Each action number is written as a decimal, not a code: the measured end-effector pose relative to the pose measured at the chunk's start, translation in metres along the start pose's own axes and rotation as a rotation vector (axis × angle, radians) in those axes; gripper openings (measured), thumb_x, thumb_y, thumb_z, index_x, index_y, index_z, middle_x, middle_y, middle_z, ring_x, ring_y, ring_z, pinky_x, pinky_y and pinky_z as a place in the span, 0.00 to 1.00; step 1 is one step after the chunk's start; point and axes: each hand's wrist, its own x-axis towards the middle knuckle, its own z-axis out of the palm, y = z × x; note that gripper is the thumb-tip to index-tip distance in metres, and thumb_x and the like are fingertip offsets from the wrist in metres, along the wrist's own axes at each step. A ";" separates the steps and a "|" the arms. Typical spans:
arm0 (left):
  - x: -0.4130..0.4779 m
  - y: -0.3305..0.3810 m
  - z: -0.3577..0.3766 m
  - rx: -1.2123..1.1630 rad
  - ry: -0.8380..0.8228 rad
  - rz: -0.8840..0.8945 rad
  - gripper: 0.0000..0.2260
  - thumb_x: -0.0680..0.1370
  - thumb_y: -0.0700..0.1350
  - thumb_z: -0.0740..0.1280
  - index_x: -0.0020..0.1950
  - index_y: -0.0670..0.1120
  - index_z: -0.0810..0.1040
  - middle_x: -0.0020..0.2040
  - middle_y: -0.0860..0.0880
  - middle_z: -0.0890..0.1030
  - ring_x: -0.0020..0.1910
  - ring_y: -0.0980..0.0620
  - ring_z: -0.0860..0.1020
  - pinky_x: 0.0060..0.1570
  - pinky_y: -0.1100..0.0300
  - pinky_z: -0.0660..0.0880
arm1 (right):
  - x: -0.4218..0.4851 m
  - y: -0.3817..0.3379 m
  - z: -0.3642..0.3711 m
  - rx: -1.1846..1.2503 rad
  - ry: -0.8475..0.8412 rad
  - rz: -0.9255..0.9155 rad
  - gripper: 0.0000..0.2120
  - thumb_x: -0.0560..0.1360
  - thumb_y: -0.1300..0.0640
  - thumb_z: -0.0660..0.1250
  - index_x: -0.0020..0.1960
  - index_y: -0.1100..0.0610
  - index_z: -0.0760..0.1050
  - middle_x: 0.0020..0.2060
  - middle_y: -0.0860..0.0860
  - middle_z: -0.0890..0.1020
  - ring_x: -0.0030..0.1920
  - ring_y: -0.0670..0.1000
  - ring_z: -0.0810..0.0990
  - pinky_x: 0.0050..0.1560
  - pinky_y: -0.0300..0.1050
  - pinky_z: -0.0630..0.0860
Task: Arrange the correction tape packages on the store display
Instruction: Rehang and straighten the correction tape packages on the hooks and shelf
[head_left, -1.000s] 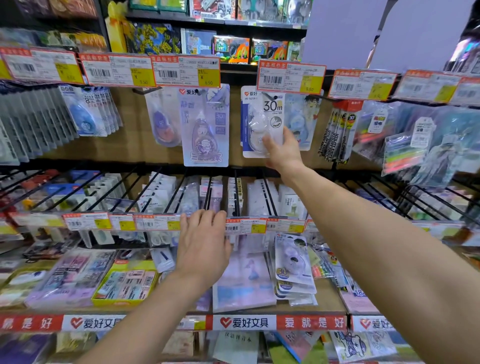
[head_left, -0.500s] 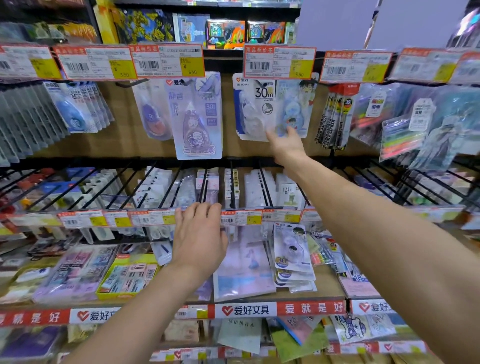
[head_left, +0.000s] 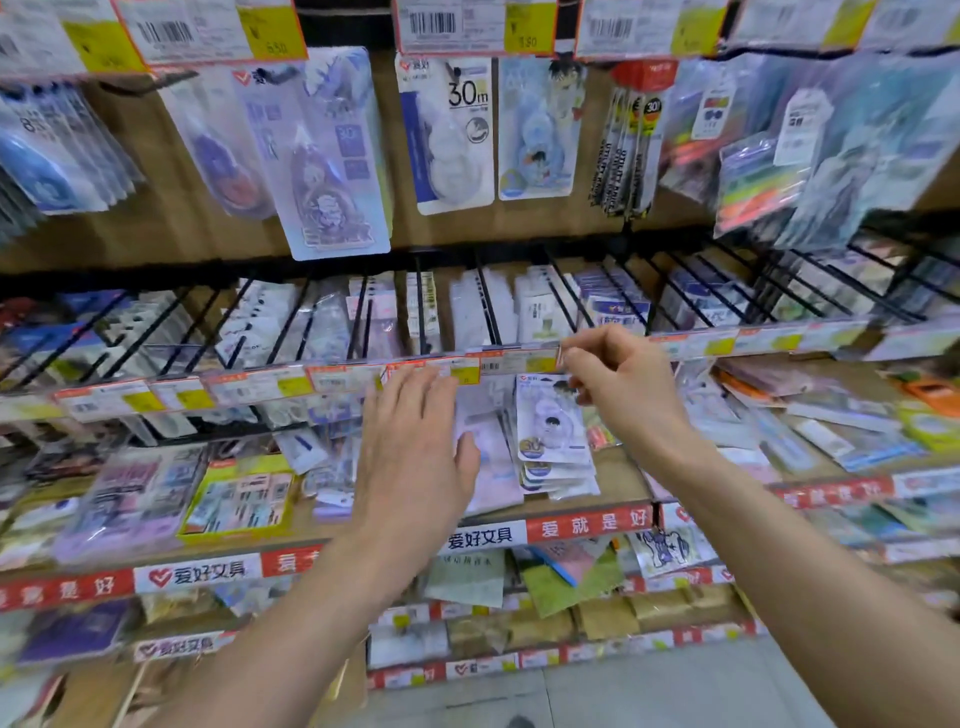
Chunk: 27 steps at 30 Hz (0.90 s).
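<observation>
The single wide-angle camera is worn on the head. It faces forward and slightly downward, square-on to a shop display and within arm's reach of it. The red-and-yellow paper price-label strip (head_left: 291, 384) crosses mid-frame. Hanging clear-plastic blister packs (head_left: 447, 135) fill the top edge, and pale grey floor (head_left: 649, 691) shows at the bottom. Both forearms enter from the lower corners, with the left hand (head_left: 415, 441) and right hand (head_left: 623, 384) near centre. Shelf lines bow and blur toward the edges.
</observation>
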 end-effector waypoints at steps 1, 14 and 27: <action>-0.007 0.004 0.008 -0.025 -0.011 0.011 0.22 0.74 0.45 0.71 0.66 0.39 0.74 0.65 0.41 0.75 0.68 0.40 0.69 0.70 0.43 0.66 | -0.008 0.014 -0.001 -0.013 -0.018 0.040 0.07 0.80 0.62 0.67 0.47 0.53 0.80 0.40 0.54 0.84 0.38 0.49 0.82 0.42 0.53 0.80; 0.012 0.023 0.143 -0.318 -0.710 -0.381 0.19 0.81 0.45 0.61 0.70 0.40 0.67 0.69 0.39 0.71 0.67 0.41 0.70 0.60 0.55 0.69 | 0.026 0.161 0.014 -0.338 -0.086 0.435 0.17 0.79 0.52 0.66 0.66 0.56 0.76 0.48 0.56 0.84 0.47 0.57 0.82 0.46 0.48 0.74; 0.039 0.020 0.231 -0.719 -0.659 -0.772 0.10 0.75 0.42 0.65 0.55 0.43 0.80 0.52 0.41 0.83 0.51 0.39 0.81 0.50 0.48 0.79 | 0.090 0.249 0.042 -0.267 -0.102 0.567 0.56 0.53 0.13 0.61 0.66 0.52 0.75 0.56 0.55 0.82 0.56 0.61 0.82 0.58 0.62 0.80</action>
